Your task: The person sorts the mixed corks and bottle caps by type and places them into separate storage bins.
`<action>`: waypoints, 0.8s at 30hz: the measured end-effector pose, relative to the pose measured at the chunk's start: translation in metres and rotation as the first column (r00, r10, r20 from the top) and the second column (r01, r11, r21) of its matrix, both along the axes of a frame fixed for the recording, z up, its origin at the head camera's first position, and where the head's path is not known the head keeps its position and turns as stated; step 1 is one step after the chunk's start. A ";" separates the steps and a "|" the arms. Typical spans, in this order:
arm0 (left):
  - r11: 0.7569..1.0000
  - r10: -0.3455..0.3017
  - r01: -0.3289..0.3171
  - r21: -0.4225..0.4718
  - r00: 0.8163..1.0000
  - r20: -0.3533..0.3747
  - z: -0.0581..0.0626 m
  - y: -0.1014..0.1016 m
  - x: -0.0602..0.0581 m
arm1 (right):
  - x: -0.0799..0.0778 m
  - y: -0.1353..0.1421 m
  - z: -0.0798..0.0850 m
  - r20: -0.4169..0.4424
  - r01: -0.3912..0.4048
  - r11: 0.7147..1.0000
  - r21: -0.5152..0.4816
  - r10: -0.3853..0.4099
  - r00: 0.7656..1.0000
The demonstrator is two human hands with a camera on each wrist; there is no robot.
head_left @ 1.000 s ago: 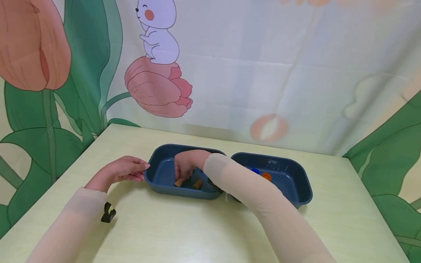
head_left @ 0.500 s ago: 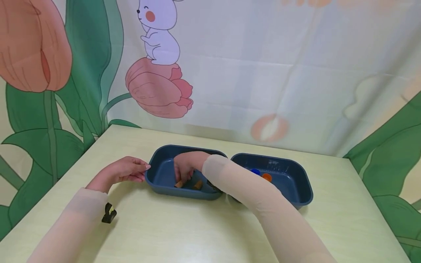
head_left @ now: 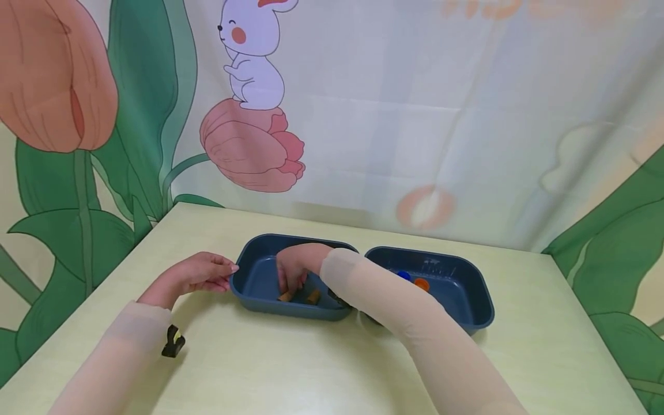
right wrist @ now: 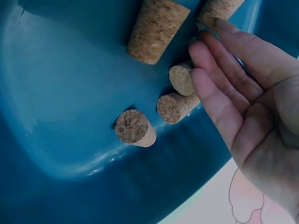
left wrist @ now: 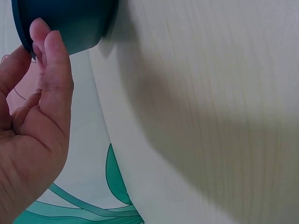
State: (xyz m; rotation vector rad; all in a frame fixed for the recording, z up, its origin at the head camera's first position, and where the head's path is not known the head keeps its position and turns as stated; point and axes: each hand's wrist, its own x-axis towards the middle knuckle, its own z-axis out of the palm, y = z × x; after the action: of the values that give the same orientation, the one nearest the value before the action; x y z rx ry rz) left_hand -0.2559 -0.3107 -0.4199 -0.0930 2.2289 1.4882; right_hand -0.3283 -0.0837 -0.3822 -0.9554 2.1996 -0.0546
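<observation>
My left hand (head_left: 204, 272) pinches the left-end rim of a dark blue tray (head_left: 295, 308), thumb at the edge and fingers along the outer wall; the left wrist view shows this from below. Inside that tray my right hand (head_left: 294, 268) reaches down among several tapered cork stoppers. In the right wrist view, its thumb lies on the end of one cork stopper (right wrist: 223, 8), with the index finger hidden behind. Two corks, one pale-ended (right wrist: 180, 79), lie by the other fingertips. A larger cork (right wrist: 156, 32) and a cork near the wall (right wrist: 133, 128) sit apart.
A second dark blue tray (head_left: 474, 288) stands just right of the first, holding a blue cap (head_left: 403, 276) and an orange cap (head_left: 422, 285); my right sleeve crosses over it. Behind the pale wooden table (head_left: 249, 369) hangs a printed curtain (head_left: 353, 144).
The whole head view has shifted slightly downward in frame. Both hands keep nearly the same places at the left tray, and the corks there look unmoved.
</observation>
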 end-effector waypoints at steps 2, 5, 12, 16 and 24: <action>1.000 0.001 -0.001 0.001 1.000 0.001 0.000 0.001 -0.001 | -0.001 0.002 0.000 -0.006 0.000 1.000 -0.005 0.000 1.000; 1.000 0.001 -0.001 -0.002 1.000 0.000 0.001 0.002 -0.001 | -0.004 0.004 -0.001 -0.015 -0.003 1.000 -0.018 0.003 1.000; 1.000 -0.003 0.003 -0.007 1.000 0.006 0.001 0.004 0.001 | -0.009 0.010 0.000 -0.031 -0.009 1.000 -0.019 0.008 0.999; 1.000 -0.010 0.010 -0.015 1.000 -0.004 0.001 0.004 0.002 | -0.011 0.015 0.007 -0.084 -0.026 0.999 -0.041 0.023 0.996; 1.000 -0.018 0.017 -0.023 1.000 -0.009 0.005 0.004 0.003 | -0.014 0.033 0.034 -0.227 -0.150 0.971 -0.184 0.107 0.968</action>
State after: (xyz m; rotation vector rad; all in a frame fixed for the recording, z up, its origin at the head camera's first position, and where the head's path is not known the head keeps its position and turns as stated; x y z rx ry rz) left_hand -0.2532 -0.3072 -0.4147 -0.0736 2.2487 1.4576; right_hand -0.3427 -0.0511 -0.3480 -1.2674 2.3561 -0.1173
